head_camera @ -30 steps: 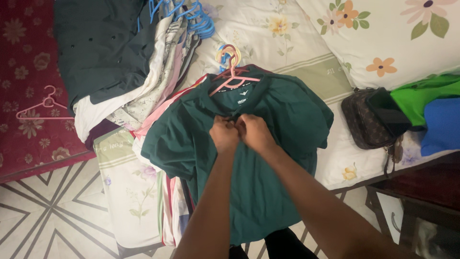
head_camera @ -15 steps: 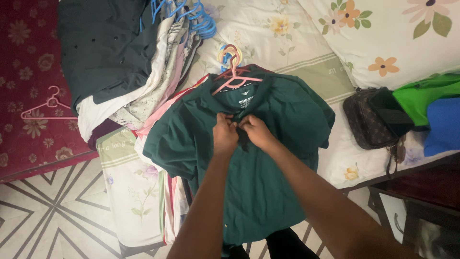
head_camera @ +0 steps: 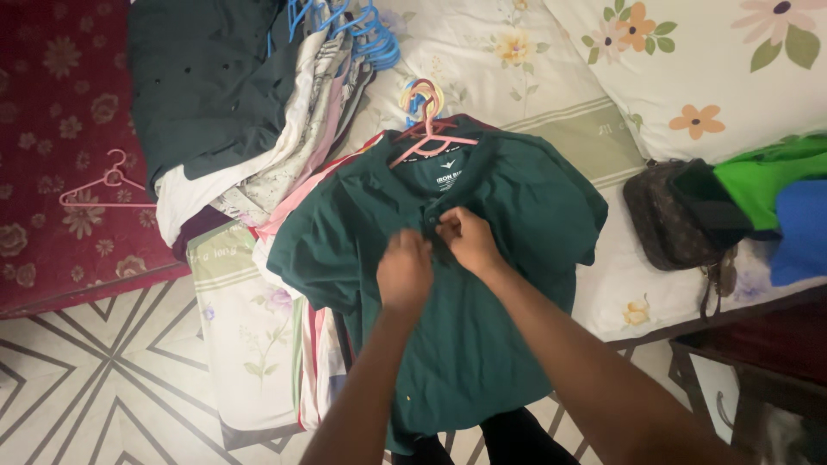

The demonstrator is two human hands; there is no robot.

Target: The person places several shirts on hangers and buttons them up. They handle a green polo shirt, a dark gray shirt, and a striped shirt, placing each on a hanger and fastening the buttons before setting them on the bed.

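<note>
The right hand (head_camera: 466, 239) pinches the placket of a dark green polo shirt (head_camera: 482, 310) just below its collar, while the left hand (head_camera: 405, 271), loosely curled, rests on the cloth just beside it; whether it grips any fabric cannot be told. The shirt hangs on a pink hanger (head_camera: 424, 139), spread over a stack of clothes at the edge of a floral bedsheet (head_camera: 534, 77). A brown handbag (head_camera: 668, 215) lies to the right, above a patterned tiled floor (head_camera: 95, 387).

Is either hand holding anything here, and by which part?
The right hand pinches the dark green shirt at its front placket, just below the collar. The left hand rests on the shirt front; its grip cannot be told.
</note>
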